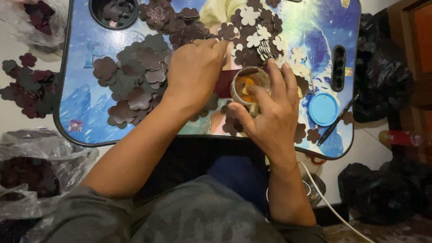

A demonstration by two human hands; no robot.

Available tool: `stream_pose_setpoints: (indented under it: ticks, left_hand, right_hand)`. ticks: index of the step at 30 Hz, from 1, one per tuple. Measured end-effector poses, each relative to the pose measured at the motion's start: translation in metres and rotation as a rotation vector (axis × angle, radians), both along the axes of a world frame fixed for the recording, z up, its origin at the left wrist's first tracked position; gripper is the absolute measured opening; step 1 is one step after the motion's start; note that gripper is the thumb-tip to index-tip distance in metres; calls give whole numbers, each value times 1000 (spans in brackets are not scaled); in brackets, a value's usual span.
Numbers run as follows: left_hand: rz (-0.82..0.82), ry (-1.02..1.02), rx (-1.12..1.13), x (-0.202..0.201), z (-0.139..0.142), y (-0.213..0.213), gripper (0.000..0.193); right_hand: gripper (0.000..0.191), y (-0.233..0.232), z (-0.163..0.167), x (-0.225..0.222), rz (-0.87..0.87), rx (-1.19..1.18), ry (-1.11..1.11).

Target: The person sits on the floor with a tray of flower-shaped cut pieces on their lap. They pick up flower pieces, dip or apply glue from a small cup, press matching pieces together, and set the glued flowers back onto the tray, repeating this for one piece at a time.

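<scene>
Dark maroon flower cutouts (135, 81), cream ones (265, 42) — blue pictured lap table (85, 112), light-blue lid (323, 109), yellow-filled jar (249, 85)

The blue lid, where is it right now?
The blue lid lies on the lap table at its right side, just right of the right hand and the small jar, with a black pen beside it.

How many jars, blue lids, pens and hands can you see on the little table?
Small open jar: 1
Round blue lid: 1
Dark pen: 1
Hands: 2, the left hand and the right hand
Total: 5
The flower cutouts overlap too much to count.
</scene>
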State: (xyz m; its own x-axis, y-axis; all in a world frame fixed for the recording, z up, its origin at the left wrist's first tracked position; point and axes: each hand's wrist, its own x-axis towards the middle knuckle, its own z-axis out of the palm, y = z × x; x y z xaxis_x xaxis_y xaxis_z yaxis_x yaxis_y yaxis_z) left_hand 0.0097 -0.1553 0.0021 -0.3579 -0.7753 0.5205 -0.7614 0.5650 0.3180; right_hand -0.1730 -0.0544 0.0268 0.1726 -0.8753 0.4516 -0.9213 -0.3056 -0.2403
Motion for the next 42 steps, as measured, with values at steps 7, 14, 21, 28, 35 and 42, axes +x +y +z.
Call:
stream_pose_setpoints:
  ticks: [7,14,21,28,35,42]
  left_hand:
    - [23,-24,18,0,-14,-4,9]
    - [18,67,102,2,-14,-2,13]
    - [38,273,110,8,3,7,9]
    - [-72,792,647,28,30,64,17]
    - [-94,1048,963,31,29,128,22]
    - [-244,1230,1144,28,20,144,59]
  right_hand:
    - [54,18,9,-6,-6,-52,-93]
    - [56,28,6,-3,4,-76,-38]
    - [52,52,10,-8,139,43,-234]
    - [51,85,7,-11,260,277,-1122]
    - [25,102,6,6,233,305,-1049]
    - [27,105,18,21,172,123,-613]
